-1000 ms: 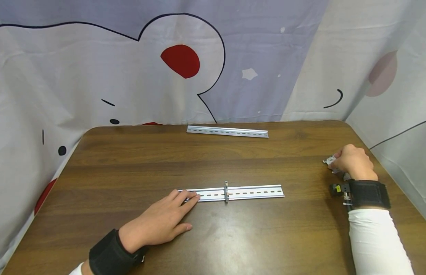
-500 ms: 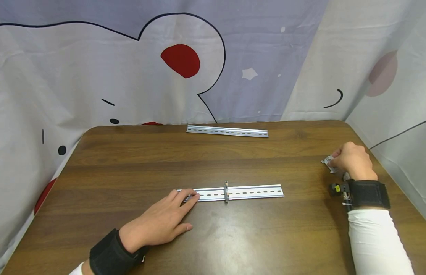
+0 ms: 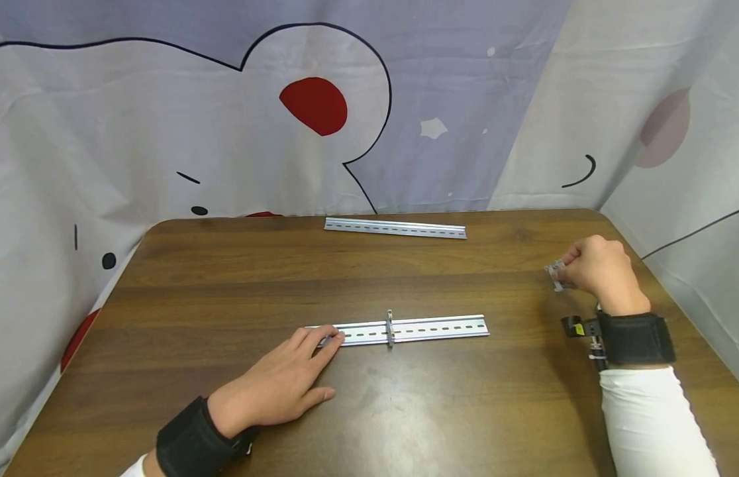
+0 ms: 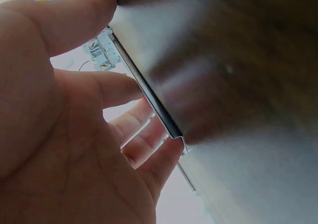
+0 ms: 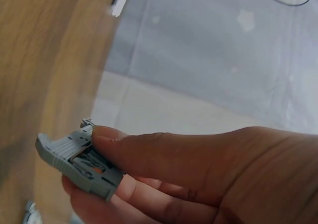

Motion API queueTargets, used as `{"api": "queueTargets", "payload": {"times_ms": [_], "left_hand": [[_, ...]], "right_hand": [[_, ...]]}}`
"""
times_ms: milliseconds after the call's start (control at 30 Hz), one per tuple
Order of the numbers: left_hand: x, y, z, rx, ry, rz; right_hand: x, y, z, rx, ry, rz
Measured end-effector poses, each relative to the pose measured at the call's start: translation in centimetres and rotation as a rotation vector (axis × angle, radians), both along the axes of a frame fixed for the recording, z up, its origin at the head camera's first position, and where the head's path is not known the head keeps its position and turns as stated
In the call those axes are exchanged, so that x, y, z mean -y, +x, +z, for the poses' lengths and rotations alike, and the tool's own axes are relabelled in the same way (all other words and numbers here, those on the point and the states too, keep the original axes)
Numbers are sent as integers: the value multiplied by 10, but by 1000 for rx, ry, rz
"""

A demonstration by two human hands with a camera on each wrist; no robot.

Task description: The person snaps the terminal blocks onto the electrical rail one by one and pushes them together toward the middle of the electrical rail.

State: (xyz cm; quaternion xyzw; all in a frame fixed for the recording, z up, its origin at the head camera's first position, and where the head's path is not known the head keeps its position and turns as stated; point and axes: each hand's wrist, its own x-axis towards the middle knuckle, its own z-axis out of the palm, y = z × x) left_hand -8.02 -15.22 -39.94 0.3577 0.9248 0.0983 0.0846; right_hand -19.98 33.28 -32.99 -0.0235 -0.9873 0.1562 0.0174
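Grey terminal block (image 5: 74, 155) was over the R side of the table (image 3: 226, 291), pinched btwn thumb & fingers of the R hand (image 3: 602, 273), well apart from the near rail (image 3: 435, 328). L hand (image 3: 277, 387) had a wide grip: fingers extended, touching that slotted rail's L end, thumb spread away. Small upright piece (image 3: 390, 328) stood across the near rail, abt mid-length. Far rail (image 3: 395, 228), also slotted, lay nr the table's back edge, patterned cloth (image 3: 137, 132) behind. R wrist view caught part of another grey piece (image 5: 32, 215), lower L, blurry.
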Motion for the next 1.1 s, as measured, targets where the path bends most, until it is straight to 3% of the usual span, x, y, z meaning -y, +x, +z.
{"api": "queueTargets", "payload": {"times_ms": [233,433,733,1100], "left_hand": [[-1,0,0,-7,-18,-1],[-1,1,0,-5,-18,-2],[-1,4,2,-29,11,3],[-1,4,1,-42,7,13]], "right_hand": [[23,6,11,-36,21,56],[44,11,15,-54,23,144],[70,21,19,-61,34,212],[95,26,11,48,8,294]]}}
